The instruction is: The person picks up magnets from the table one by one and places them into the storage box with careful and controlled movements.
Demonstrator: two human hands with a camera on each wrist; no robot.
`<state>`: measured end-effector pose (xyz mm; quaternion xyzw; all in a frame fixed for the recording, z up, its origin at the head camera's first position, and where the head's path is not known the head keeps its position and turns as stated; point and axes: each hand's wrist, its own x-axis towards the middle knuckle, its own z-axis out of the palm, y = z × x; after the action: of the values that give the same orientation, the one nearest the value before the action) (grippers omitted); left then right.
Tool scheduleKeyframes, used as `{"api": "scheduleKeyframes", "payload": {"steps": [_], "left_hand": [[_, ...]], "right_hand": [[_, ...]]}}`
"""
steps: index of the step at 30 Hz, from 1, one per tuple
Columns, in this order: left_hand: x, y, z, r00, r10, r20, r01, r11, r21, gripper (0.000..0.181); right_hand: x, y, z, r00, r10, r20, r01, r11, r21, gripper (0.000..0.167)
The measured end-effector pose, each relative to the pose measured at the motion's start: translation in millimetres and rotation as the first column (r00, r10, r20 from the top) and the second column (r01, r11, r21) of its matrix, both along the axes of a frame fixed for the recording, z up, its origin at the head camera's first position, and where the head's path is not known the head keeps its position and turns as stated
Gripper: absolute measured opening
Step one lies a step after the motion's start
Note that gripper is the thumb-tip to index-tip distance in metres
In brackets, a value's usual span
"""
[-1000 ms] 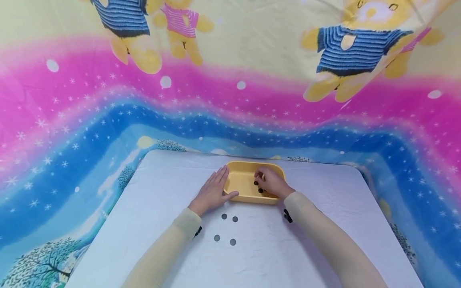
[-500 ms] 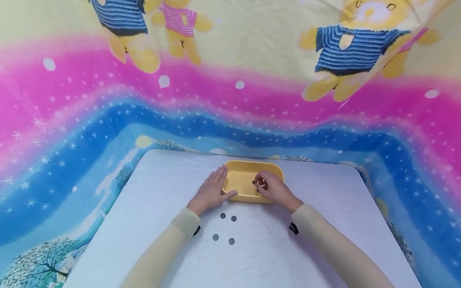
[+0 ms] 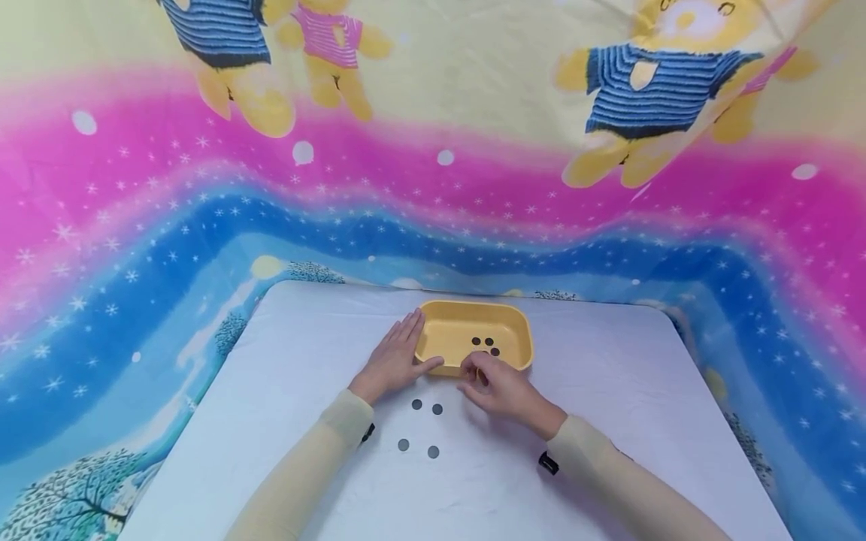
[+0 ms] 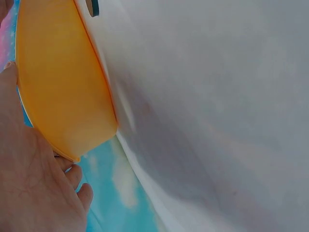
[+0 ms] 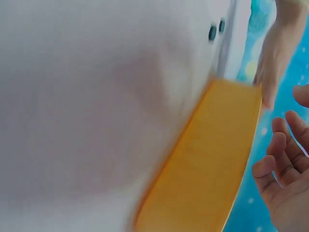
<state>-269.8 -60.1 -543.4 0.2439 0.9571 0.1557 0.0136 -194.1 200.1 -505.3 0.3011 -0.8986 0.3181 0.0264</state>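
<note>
A yellow rectangular tray (image 3: 443, 330) stands near the back of the white table, with several small dark round discs (image 3: 489, 342) lying in its right half. My left hand (image 3: 392, 361) rests against the tray's left end, its fingers extended along the outside and the thumb at the front rim. Just over the tray's front rim, my right hand (image 3: 501, 387) has loosely bent fingers; in the right wrist view nothing lies between those fingers (image 5: 276, 145). In front of the tray, several more grey discs (image 3: 416, 404) are spread on the table.
The white-covered table (image 3: 304, 330) backs onto a hanging cloth (image 3: 433, 195) printed with bears and snowflakes. A small black device (image 3: 549, 463) sits at the right wrist. Both forearms reach in from the front.
My right hand has let go of the discs and drawn back out of the tray towards the front rim. The discs now lie in the tray. The left hand has stayed at the tray's end.
</note>
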Motion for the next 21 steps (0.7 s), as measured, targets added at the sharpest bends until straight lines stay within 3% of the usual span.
{"api": "scheduleKeyframes", "payload": {"steps": [10,21], "left_hand": [[-0.9,-0.7,-1.8,1.000,-0.002,-0.014,0.001,1.000,-0.003,0.111],[-0.2,-0.2,-1.1,1.000,-0.005,-0.002,0.005,1.000,0.004,0.110]], "right_hand": [[30.4,-28.3,-18.7,0.980,0.125,0.156,-0.140,0.986,0.087,0.029],[42.5,-45.7,-32.0,0.960,0.163,0.228,-0.208,0.960,0.190,0.027]]}}
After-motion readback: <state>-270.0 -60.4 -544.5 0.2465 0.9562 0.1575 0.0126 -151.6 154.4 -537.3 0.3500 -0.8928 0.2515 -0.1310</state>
